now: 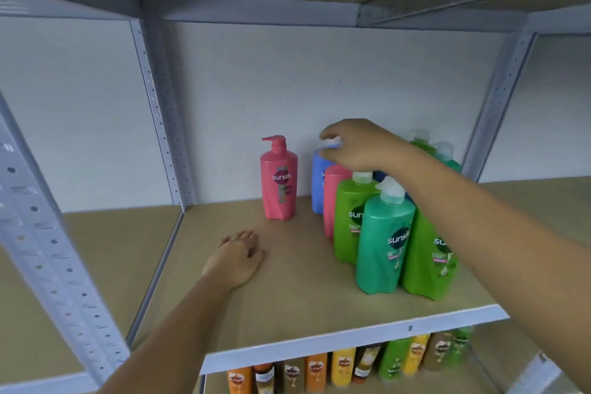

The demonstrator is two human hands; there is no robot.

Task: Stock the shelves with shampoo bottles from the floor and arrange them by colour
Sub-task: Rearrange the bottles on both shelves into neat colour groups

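Blue plastic shampoo bottle (pixel 318 182) with white pump top: upright, far part of the brown shelf board (pixel 287 297), at the left edge of a mixed cluster. My right hand (pixel 358 145) is on top of it, coming in from the near right over the cluster. Fingers curl over the white top with the thumb under, so I read it as gripping the pump head. The bottle's long axis is vertical and its body sits straight below my hand. Right hand is the one on the job. My left hand (pixel 238 261) lies palm down on the board, fingers straight and close together, holding nothing, near and left of the blue bottle, well apart from it.

Just right of the blue one, and nearer, stands a pink plastic bottle (pixel 331 201), top hidden by my hand; whether they touch, can't tell. Nearer again, packed together: a light green bottle (pixel 350 221), a teal-green bottle (pixel 383 240), then a second light green bottle (pixel 428 259) at the right. Two blurred green bottles (pixel 419 141) stand far right behind my wrist.

A pink pump bottle (pixel 279 182) stands alone left of the blue one with a gap between.

Colours are mixed, so sorting isn't done. My guess: lift straight up to clear the neighbours.

Shelf below holds a row of orange, yellow, brown and green bottles (pixel 343 365), blurred.
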